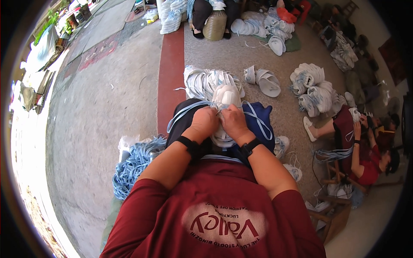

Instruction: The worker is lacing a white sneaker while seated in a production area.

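A white shoe [226, 93] rests on my lap between my knees, its toe pointing away from me. Over its middle, my left hand [205, 121] and my right hand [233, 122] are closed and nearly touching. Both pinch a light blue shoelace [261, 121]; one loop of it trails over my left knee and another over my right. My fingers hide the shoe's eyelets, so how far the lace runs through them cannot be seen. More light blue laces lie across my waist.
A heap of blue laces [140, 161] sits by my left hip. Beyond my knees lie stacked white shoes [208, 81] and a smaller bundle [263, 81]. More piles [316, 88] stand to the right, near a seated co-worker [365, 161]. Another person sits at the far side behind a ribbed container [214, 26].
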`<action>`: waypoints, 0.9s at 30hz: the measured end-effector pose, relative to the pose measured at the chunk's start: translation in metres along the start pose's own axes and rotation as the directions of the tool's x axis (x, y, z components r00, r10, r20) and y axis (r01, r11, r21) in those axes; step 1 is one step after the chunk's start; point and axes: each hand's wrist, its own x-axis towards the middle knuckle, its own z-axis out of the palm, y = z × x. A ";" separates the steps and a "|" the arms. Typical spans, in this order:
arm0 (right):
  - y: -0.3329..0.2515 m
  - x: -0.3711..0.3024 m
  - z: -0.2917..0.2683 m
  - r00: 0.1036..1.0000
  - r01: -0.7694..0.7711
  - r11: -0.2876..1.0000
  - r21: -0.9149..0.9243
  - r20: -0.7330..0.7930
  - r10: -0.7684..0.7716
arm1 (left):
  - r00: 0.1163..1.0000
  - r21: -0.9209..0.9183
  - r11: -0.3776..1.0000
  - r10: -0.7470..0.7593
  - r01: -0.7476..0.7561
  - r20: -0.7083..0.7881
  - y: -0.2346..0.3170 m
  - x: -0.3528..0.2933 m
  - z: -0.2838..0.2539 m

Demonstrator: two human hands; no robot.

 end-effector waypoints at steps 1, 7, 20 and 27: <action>-0.004 0.002 -0.004 0.999 0.031 0.999 -0.039 0.026 -0.030 | 0.999 -0.092 0.996 -0.004 -0.001 -0.047 -0.005 -0.002 0.000; -0.009 0.007 -0.004 0.990 0.130 0.983 -0.129 0.067 -0.122 | 0.995 -0.420 0.907 -0.023 -0.019 -0.094 -0.017 -0.004 0.003; 0.033 -0.072 -0.086 0.914 -0.182 0.243 0.953 0.073 0.400 | 0.994 -0.135 0.986 0.102 -0.095 0.046 0.035 0.014 -0.009; 0.012 -0.066 -0.068 0.917 -0.182 -0.087 0.979 0.201 0.344 | 0.951 0.251 0.954 0.083 -0.162 0.298 0.073 0.035 -0.011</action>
